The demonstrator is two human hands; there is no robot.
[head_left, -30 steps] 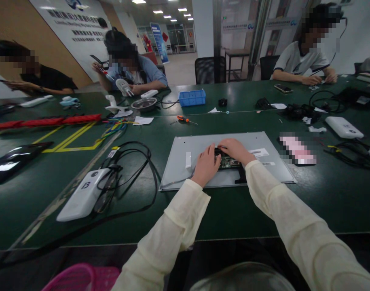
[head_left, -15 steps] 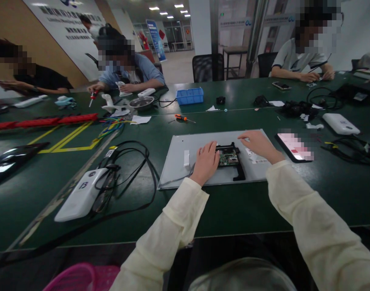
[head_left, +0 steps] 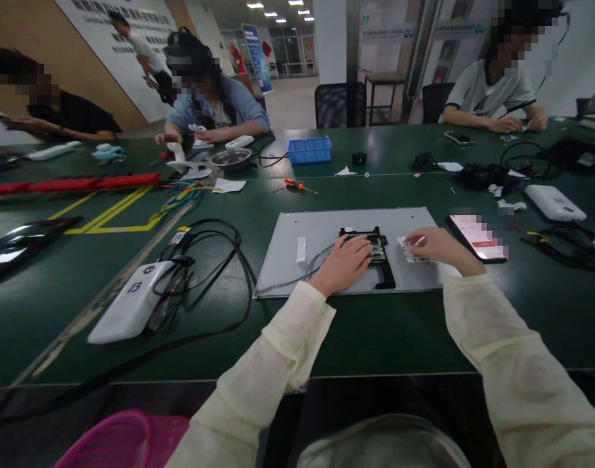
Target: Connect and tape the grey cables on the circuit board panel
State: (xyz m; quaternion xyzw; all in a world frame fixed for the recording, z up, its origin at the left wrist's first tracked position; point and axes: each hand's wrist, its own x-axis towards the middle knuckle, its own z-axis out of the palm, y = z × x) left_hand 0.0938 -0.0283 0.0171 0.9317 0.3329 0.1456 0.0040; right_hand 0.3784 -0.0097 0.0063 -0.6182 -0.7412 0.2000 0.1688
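Note:
A grey metal panel (head_left: 302, 231) lies flat on the green table in front of me. Near its middle sits a small green circuit board (head_left: 378, 246) in a black bracket (head_left: 385, 278). My left hand (head_left: 344, 261) rests on the panel with its fingers stretched over the board's left edge, holding nothing. My right hand (head_left: 437, 247) lies to the right of the board. Its fingers are curled, and they pinch a small white label (head_left: 408, 250) on the panel. A thin grey wire (head_left: 297, 281) runs across the panel to the left of my left hand.
A phone (head_left: 477, 237) lies just right of the panel. Left of the panel are black cables (head_left: 219, 260) and a white device (head_left: 131, 309). An orange screwdriver (head_left: 296, 187) and a blue bin (head_left: 309, 151) lie beyond. A pink basket (head_left: 116, 442) stands below the table edge. Other people work across the table.
My right hand left the circuit board and moved right, down to the labels. My left hand slid right onto the board.

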